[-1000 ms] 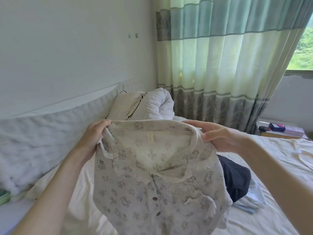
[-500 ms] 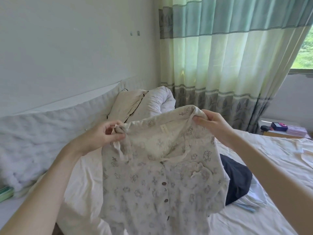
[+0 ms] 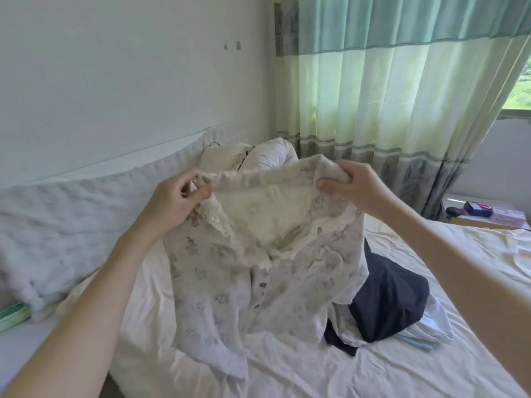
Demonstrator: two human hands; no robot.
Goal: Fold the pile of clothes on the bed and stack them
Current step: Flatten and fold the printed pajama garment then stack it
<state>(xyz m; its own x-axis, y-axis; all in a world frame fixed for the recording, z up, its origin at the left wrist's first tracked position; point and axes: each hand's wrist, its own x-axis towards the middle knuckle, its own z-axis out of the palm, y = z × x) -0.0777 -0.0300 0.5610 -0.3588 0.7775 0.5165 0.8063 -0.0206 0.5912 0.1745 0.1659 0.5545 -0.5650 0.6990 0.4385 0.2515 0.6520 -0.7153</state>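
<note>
I hold up a pale cream button-front pyjama top printed with small grey figures [image 3: 230, 271] in front of me, above the bed with its wrinkled white sheet [image 3: 301, 366]. My left hand [image 3: 172, 205] pinches the frilled collar at one shoulder, thumb against curled fingers. My right hand [image 3: 356, 188] grips the other shoulder, fingers curled over the fabric's top edge and thumb pressed on the near side. The collar is stretched between my hands, and the body of the top hangs down with its lower edge draped onto the sheet. Its small dark buttons face me.

Just behind and to the right of the top lies a crumpled dark navy garment [image 3: 393, 300] on the sheet, with a light blue piece of clothing [image 3: 434, 326] touching it underneath. At the head of the bed sit a cream pillow with dark piping [image 3: 221, 159] and a rolled white quilt [image 3: 273, 153]. A long white padded cushion [image 3: 71, 225] runs along the wall on my left. Striped green curtains [image 3: 388, 96] hang beyond.
</note>
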